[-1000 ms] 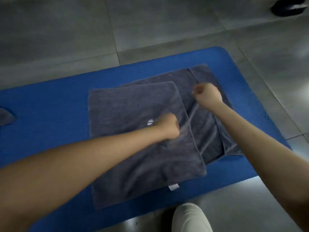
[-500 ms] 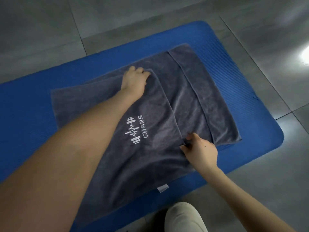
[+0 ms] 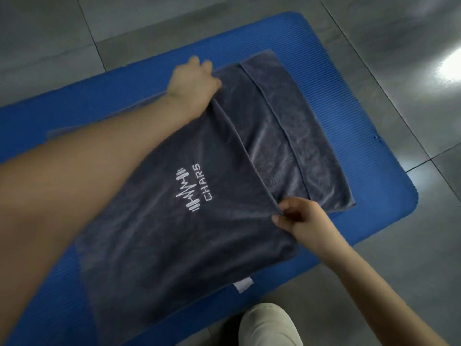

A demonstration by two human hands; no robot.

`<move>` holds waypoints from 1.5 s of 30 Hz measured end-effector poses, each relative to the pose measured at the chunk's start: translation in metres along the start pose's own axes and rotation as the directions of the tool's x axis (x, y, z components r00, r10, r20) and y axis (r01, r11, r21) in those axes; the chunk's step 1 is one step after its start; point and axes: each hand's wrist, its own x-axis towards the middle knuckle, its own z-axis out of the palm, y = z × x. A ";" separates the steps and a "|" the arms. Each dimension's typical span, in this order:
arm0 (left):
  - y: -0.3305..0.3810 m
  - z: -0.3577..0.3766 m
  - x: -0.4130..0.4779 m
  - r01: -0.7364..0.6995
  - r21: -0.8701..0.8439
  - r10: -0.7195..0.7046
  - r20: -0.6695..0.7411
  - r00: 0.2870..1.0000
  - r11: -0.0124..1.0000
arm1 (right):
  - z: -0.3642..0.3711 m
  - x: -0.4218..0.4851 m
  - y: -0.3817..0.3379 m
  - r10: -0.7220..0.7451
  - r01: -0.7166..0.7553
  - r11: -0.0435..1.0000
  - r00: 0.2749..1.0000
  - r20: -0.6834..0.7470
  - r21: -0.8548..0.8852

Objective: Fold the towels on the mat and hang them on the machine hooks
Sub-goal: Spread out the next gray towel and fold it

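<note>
Our left hand (image 3: 193, 86) grips the folded flap's far corner while our right hand (image 3: 296, 216) pinches its near corner on the one grey towel (image 3: 199, 233), which lies lengthwise along the one blue mat (image 3: 361, 121), toward its right end.

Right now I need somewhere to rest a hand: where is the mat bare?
Bare mat: the strip right of the towel, up to the mat's end, and the wide left part beyond the left forearm. Crowded middle: left hand and right hand grip the towel.
</note>
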 end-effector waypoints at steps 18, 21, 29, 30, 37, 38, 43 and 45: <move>0.062 0.009 0.043 0.200 -0.663 -0.147 0.136 0.980 0.721 | -0.051 0.056 0.049 -0.047 -0.346 0.835 0.729 -0.682 -0.427; 0.038 0.032 -0.007 0.217 -0.673 -0.254 0.046 0.966 0.707 | -0.038 0.052 0.056 -0.288 -0.310 0.723 0.677 -0.677 -0.618; -0.058 0.059 -0.106 0.503 -0.374 -0.533 0.027 0.846 0.779 | -0.009 0.108 -0.010 -0.590 0.010 0.615 0.670 -0.451 -0.789; -0.068 0.062 -0.108 0.541 -0.331 -0.555 0.060 0.830 0.773 | -0.008 0.120 -0.023 -0.608 0.047 0.613 0.665 -0.433 -0.788; -0.107 0.076 -0.109 0.647 -0.156 -0.623 0.177 0.762 0.746 | -0.015 0.212 -0.093 -0.503 0.065 0.686 0.762 -0.408 -0.725; -0.111 0.078 -0.108 0.653 -0.134 -0.629 0.184 0.755 0.745 | -0.017 0.224 -0.099 -0.479 0.047 0.695 0.774 -0.413 -0.718; -0.125 0.090 -0.106 0.655 -0.082 -0.638 0.163 0.752 0.751 | -0.027 0.267 -0.122 -0.441 -0.024 0.708 0.765 -0.468 -0.706; -0.127 0.093 -0.107 0.653 -0.122 -0.640 0.131 0.757 0.748 | -0.029 0.277 -0.128 -0.425 -0.056 0.698 0.771 -0.475 -0.714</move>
